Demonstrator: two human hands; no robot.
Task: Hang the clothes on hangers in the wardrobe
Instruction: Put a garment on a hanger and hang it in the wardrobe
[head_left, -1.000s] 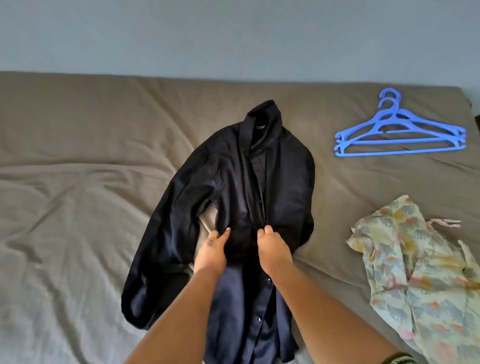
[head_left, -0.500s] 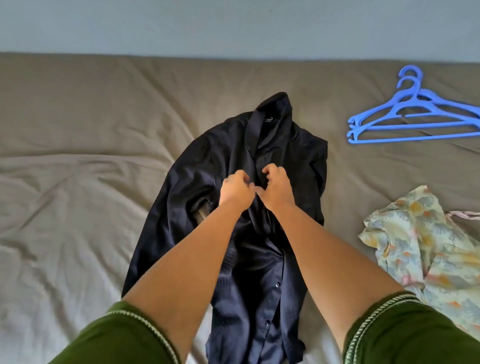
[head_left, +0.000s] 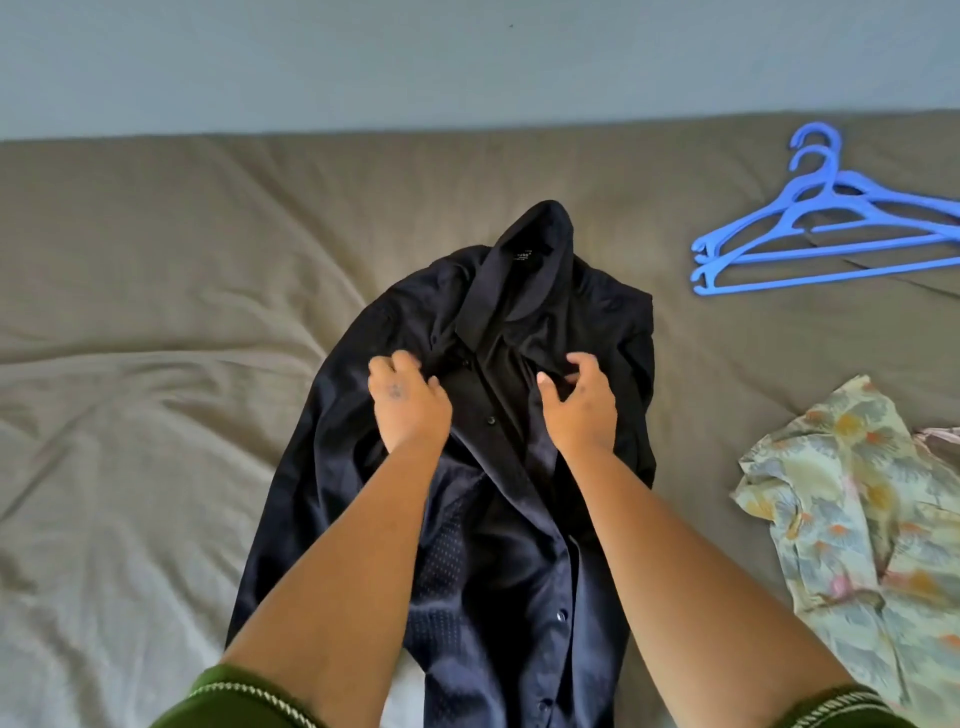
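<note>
Spreading the dark shirt (head_left: 519, 364) at its chest, both hands work side by side in the head view. Left hand (head_left: 410, 405): fingers curled, gripping a fold of the left front panel just below the collar. Right hand (head_left: 579, 410): fingers half bent and parted, tips on the right panel; whether they pinch cloth or only press it, I cannot tell. Shirt lies flat on the bed (head_left: 156, 312), its long axis running away from the fingers, collar beyond the fingertips, hem back toward the wrists. Front is open near the top, buttons showing lower down. Hangers (head_left: 810, 239), blue and stacked, lie well off beyond and outside the right hand's fingers, so that hand is nearer. Flowered garment (head_left: 852, 519) lies crumpled off to that same side, nearer the elbow.

Likely next: reach for a hanger.
</note>
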